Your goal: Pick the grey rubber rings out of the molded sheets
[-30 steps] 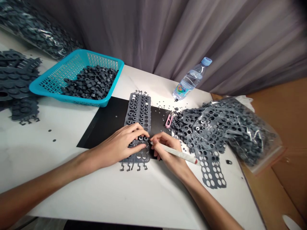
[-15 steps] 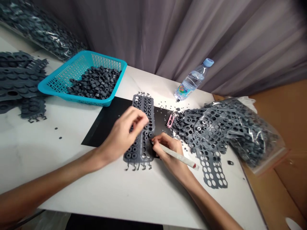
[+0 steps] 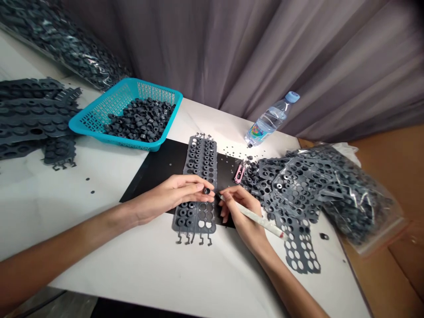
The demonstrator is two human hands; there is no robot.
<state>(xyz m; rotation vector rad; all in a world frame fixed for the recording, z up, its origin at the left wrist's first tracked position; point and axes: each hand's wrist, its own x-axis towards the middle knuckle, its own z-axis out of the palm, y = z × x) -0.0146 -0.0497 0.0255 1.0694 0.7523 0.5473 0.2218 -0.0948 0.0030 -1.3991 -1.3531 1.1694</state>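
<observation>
Over the grey moulded sheet (image 3: 202, 160): small black ring (image 3: 206, 191), held.
Left hand (image 3: 180, 192): grip clamped on ring; right hand (image 3: 244, 206): grip clamped around white stick-like tool (image 3: 260, 219), tip beside sheet's right edge.

Between the two bare forearms (image 3: 82, 232), the near stretch of white counter (image 3: 179, 278) leaves open passage. Farther back, past the dark grey ring-studded sheet (image 3: 196, 219), a gap runs between the turquoise plastic basket (image 3: 112, 138) and the clear plastic bottle (image 3: 269, 118); heaped, hole-punched grey sheets (image 3: 298, 183) block the right.
</observation>
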